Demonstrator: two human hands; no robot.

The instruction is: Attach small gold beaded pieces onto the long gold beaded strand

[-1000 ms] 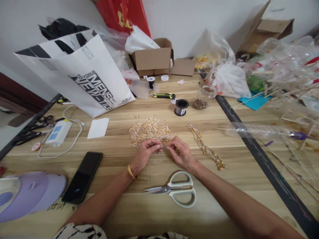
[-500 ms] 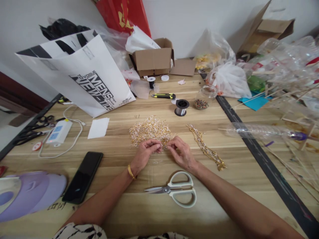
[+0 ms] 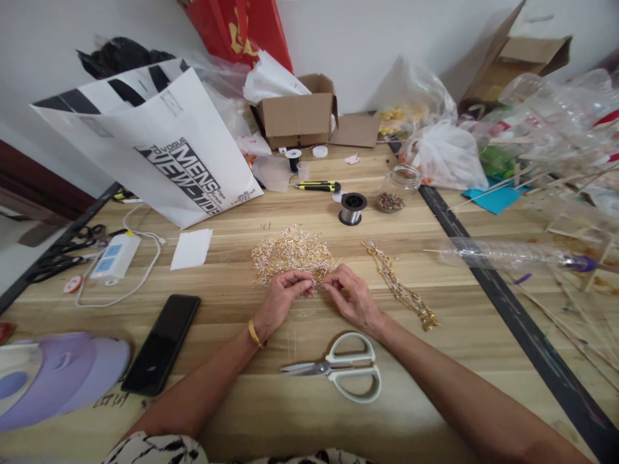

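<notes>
At the near edge of a loose pile of gold and clear beads [image 3: 290, 248], my two hands meet with fingertips close together. My left hand [image 3: 283, 296], with a gold bangle at its wrist, is closed in a pinch on a fine beaded thread [image 3: 305, 315], part of which hangs below the fingers. From the right, my right hand [image 3: 353, 296] pinches too; what lies between its fingertips is too small to make out. Closer to me lie scissors [image 3: 333, 367] with white handles, blades slightly apart. Right of the hands rests a bundle of gold and clear bead strands [image 3: 401, 287].
Behind the pile stand a wire spool [image 3: 353, 209], a yellow-black cutter knife [image 3: 316, 186] and a jar of small beads [image 3: 391, 202]. A phone [image 3: 161, 345] and a power strip [image 3: 116, 258] lie left. A white paper bag [image 3: 159, 142] stands at back left; plastic bottles [image 3: 522, 254] lie right.
Hardly anything differs. Both hands keep their pinch at the same spot, with only a slight shift of the fingers. Pile, scissors and bead strands stay where they were.
</notes>
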